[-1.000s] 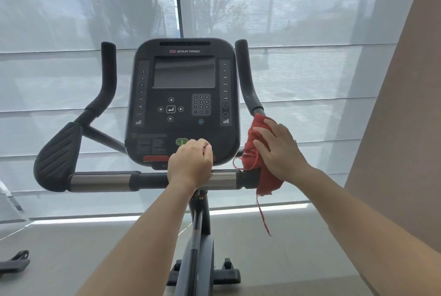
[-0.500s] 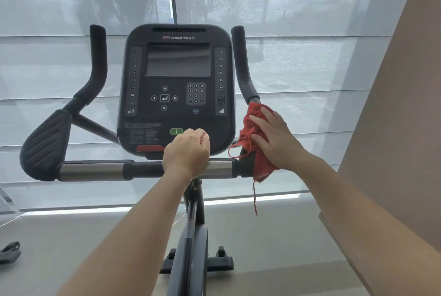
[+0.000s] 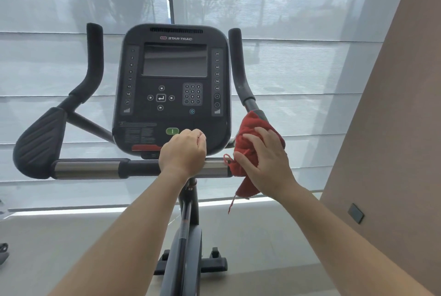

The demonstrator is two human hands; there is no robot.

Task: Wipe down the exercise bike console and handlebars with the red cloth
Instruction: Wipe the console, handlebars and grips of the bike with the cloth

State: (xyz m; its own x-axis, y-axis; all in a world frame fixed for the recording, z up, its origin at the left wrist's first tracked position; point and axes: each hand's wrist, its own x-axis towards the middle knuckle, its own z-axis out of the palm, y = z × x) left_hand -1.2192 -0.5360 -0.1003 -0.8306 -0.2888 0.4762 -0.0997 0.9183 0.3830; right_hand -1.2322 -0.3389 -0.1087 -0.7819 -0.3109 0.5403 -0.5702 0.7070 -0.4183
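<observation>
Right hand [image 3: 267, 164] on red cloth [image 3: 248, 133], left hand [image 3: 182, 152] around handlebar [image 3: 86, 169]

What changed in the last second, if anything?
Right hand slid a little down the red cloth, from near its top edge toward the right end of the crossbar, still pressing it against the right handlebar. Left hand stayed gripping the crossbar below the console; cloth stayed at the same joint.

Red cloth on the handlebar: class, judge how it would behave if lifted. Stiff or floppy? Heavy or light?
Probably floppy: the red cloth bunches under the right hand, and its lower corner hangs limp. Likely light: thin folds, a frayed thread dangling. Its fuzzy weave probably resists sliding.
</observation>
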